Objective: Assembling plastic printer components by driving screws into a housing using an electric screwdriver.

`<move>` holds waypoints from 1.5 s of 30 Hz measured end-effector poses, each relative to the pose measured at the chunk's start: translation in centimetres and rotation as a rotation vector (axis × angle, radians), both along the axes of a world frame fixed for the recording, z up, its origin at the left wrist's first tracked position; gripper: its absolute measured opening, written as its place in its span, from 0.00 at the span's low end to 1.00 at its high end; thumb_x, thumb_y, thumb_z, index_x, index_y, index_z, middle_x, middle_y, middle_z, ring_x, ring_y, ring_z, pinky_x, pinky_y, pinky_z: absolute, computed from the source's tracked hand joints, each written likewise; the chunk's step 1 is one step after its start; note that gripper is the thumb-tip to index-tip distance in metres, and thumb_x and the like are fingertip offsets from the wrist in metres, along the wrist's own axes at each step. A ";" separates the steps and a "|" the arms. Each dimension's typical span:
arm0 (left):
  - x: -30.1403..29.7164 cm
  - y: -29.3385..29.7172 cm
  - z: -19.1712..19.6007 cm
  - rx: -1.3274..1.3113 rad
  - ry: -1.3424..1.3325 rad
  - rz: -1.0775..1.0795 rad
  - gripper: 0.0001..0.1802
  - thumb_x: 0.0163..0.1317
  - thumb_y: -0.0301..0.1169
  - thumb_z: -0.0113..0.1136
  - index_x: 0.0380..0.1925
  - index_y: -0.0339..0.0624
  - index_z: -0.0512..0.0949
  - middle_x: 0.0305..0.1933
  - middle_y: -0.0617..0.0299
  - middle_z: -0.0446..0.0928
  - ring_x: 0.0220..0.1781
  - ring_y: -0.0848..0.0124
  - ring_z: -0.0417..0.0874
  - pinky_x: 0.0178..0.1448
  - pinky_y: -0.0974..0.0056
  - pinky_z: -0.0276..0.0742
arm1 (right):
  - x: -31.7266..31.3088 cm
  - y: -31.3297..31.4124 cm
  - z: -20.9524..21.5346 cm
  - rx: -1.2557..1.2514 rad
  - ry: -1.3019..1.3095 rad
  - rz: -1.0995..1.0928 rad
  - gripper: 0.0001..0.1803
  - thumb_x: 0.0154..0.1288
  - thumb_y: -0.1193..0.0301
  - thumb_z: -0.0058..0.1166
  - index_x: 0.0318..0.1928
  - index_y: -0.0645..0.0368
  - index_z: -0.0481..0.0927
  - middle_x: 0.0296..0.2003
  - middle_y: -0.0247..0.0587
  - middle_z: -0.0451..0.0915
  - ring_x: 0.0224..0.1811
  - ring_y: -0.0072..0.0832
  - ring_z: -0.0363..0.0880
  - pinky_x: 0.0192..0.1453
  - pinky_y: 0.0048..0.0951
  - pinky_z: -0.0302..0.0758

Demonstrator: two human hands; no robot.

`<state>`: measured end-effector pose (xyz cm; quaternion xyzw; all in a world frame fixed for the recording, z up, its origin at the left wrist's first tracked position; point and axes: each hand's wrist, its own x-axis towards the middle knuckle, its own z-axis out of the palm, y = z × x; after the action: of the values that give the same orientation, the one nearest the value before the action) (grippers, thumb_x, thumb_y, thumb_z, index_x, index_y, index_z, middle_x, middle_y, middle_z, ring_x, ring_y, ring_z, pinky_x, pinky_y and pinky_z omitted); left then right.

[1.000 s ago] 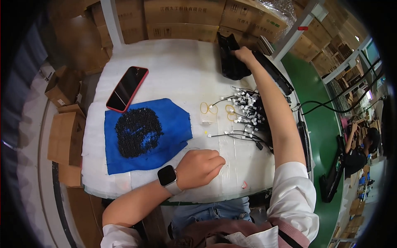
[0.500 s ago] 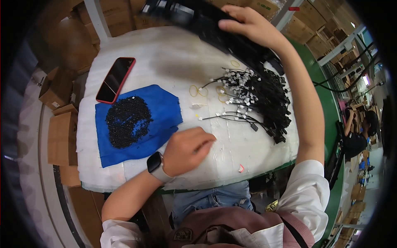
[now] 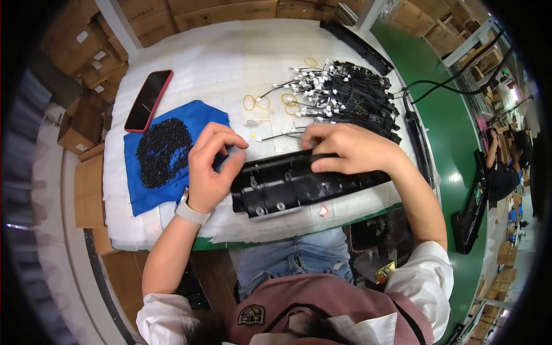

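A long black plastic housing point(image 3: 299, 187) with screw posts on its upturned inner side lies across the front of the padded table. My right hand point(image 3: 351, 149) grips its far edge, thumb on the inner side and fingers curled over the rim. By the housing's left end is my left hand point(image 3: 211, 167), fingers bent and thumb apart from them, with nothing visible in between. Left of that hand, a heap of small black screws point(image 3: 161, 149) rests on a blue cloth point(image 3: 198, 118). Beyond the housing sits a pile of black cables with white connectors point(image 3: 339, 92).
A red-cased phone point(image 3: 148, 100) lies beyond the cloth. Rubber bands point(image 3: 291, 104) are beside the cables. Another long black part point(image 3: 356, 46) lies at the back right corner. A black corded tool point(image 3: 420, 146) lies at the right edge. A co-worker point(image 3: 509, 167) sits farther right.
My right hand has brought the black housing from above the table's far side down to the front. My left hand has moved left and up, its fingers opening.
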<state>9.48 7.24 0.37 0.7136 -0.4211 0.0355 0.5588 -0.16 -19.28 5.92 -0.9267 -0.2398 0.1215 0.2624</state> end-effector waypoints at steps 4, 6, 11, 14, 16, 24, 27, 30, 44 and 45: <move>-0.6 -0.1 0.4 -0.002 0.008 0.027 0.04 0.58 0.24 0.57 0.31 0.34 0.79 0.35 0.57 0.75 0.37 0.69 0.76 0.41 0.70 0.71 | -0.6 -0.4 1.3 0.020 -0.288 -0.030 0.13 0.52 0.66 0.63 0.25 0.67 0.82 0.47 0.47 0.74 0.56 0.44 0.71 0.56 0.39 0.71; -0.2 1.1 0.8 -0.067 -0.056 0.086 0.05 0.60 0.25 0.56 0.31 0.33 0.79 0.36 0.56 0.75 0.38 0.68 0.76 0.43 0.69 0.71 | -1.6 -0.2 2.3 0.051 -0.314 0.024 0.14 0.51 0.66 0.63 0.24 0.67 0.81 0.47 0.48 0.74 0.57 0.46 0.70 0.58 0.41 0.70; 0.2 4.3 2.4 0.316 -0.288 0.530 0.05 0.56 0.27 0.61 0.29 0.36 0.78 0.33 0.57 0.74 0.34 0.63 0.76 0.40 0.65 0.73 | -6.3 2.2 1.0 0.077 -0.354 -0.025 0.12 0.43 0.69 0.66 0.21 0.65 0.79 0.47 0.46 0.75 0.59 0.47 0.71 0.58 0.43 0.72; 2.1 6.7 1.7 0.791 -0.509 0.694 0.10 0.54 0.33 0.65 0.31 0.38 0.79 0.32 0.53 0.75 0.34 0.52 0.77 0.37 0.55 0.73 | -6.6 3.2 -2.0 0.096 -0.415 -0.116 0.11 0.40 0.72 0.67 0.25 0.63 0.79 0.42 0.43 0.75 0.48 0.41 0.75 0.48 0.38 0.74; 2.6 7.5 1.5 0.863 -0.368 0.698 0.11 0.54 0.34 0.65 0.34 0.40 0.78 0.31 0.53 0.74 0.31 0.53 0.76 0.35 0.55 0.72 | -5.8 2.9 -2.9 0.122 -0.515 -0.105 0.14 0.40 0.72 0.67 0.30 0.61 0.79 0.38 0.41 0.74 0.40 0.38 0.74 0.41 0.36 0.72; 3.8 7.2 0.3 0.624 -0.321 0.630 0.06 0.57 0.26 0.62 0.28 0.33 0.75 0.26 0.52 0.73 0.23 0.58 0.73 0.29 0.60 0.67 | -5.7 1.2 -2.0 0.035 -0.784 -0.285 0.14 0.45 0.69 0.67 0.35 0.55 0.80 0.35 0.36 0.77 0.36 0.34 0.77 0.39 0.31 0.72; 3.2 7.6 0.8 0.562 -0.331 0.653 0.06 0.61 0.26 0.59 0.30 0.32 0.78 0.26 0.52 0.72 0.23 0.60 0.73 0.29 0.62 0.67 | -7.3 -3.2 -1.0 -0.101 -0.973 -0.640 0.11 0.49 0.70 0.64 0.35 0.57 0.81 0.30 0.39 0.79 0.33 0.37 0.79 0.34 0.34 0.76; 3.6 7.9 0.9 0.549 -0.373 0.643 0.07 0.63 0.26 0.57 0.33 0.31 0.79 0.26 0.52 0.72 0.24 0.61 0.73 0.30 0.64 0.67 | -9.7 -8.3 -1.0 -0.647 -0.909 -1.091 0.16 0.54 0.62 0.63 0.40 0.56 0.80 0.32 0.41 0.80 0.34 0.38 0.81 0.36 0.36 0.78; 3.1 1.5 2.9 0.294 0.093 0.305 0.05 0.60 0.24 0.60 0.34 0.33 0.81 0.29 0.67 0.76 0.29 0.80 0.72 0.36 0.74 0.67 | -9.9 -16.2 -0.1 0.901 -0.324 -1.124 0.29 0.57 0.48 0.60 0.44 0.63 0.79 0.24 0.34 0.75 0.24 0.24 0.73 0.30 0.26 0.72; 2.8 0.0 3.3 0.223 0.230 0.205 0.04 0.59 0.23 0.61 0.33 0.33 0.81 0.29 0.68 0.76 0.30 0.81 0.72 0.37 0.75 0.68 | -8.5 -15.2 1.6 1.250 -0.369 -0.891 0.28 0.61 0.50 0.59 0.48 0.62 0.76 0.23 0.31 0.73 0.22 0.22 0.70 0.28 0.24 0.70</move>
<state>12.32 7.26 3.69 0.8094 -0.2811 -0.0363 0.5143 -8.68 -34.47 7.47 -0.6215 0.0907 -0.3082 0.7145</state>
